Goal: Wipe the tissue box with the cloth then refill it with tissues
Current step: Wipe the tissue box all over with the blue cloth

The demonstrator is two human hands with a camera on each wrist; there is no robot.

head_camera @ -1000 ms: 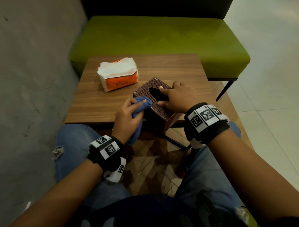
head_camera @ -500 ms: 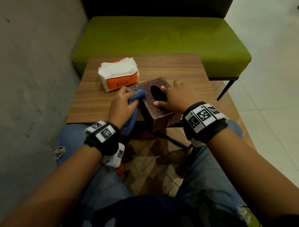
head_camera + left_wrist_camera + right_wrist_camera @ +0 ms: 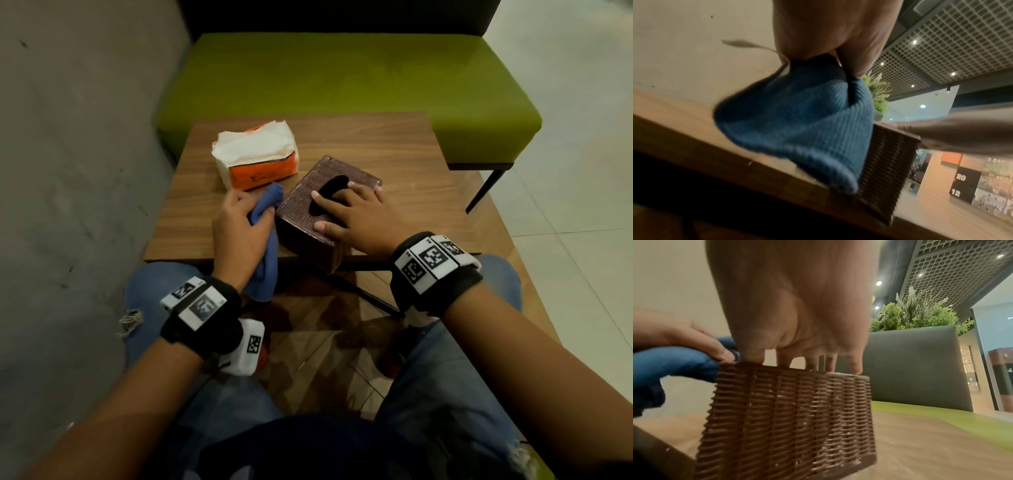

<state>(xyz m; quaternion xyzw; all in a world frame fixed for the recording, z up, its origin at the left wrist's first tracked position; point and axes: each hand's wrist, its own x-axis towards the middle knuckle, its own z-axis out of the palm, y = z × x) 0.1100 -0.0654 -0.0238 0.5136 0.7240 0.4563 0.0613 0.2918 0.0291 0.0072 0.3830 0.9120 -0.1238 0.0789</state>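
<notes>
A brown woven tissue box (image 3: 301, 205) (image 3: 789, 415) (image 3: 888, 172) stands near the front edge of the wooden table (image 3: 394, 144), its oval slot facing up. My right hand (image 3: 352, 212) (image 3: 797, 318) lies flat on the box top, fingers spread and pressing down. My left hand (image 3: 239, 229) (image 3: 830, 29) grips a bunched blue cloth (image 3: 265, 219) (image 3: 797, 123) (image 3: 674, 363) against the box's left side. An orange pack of white tissues (image 3: 257, 157) lies behind the left hand, its top torn open.
A green padded bench (image 3: 342, 75) runs behind the table, with a concrete wall (image 3: 68, 137) on the left. My knees in blue jeans (image 3: 154, 291) sit under the table's front edge. Bare tabletop lies to the right of the box.
My left hand has slid the cloth away from me along the box's left side, from its near corner toward the tissue pack. The right hand stays pressed on the box top.
</notes>
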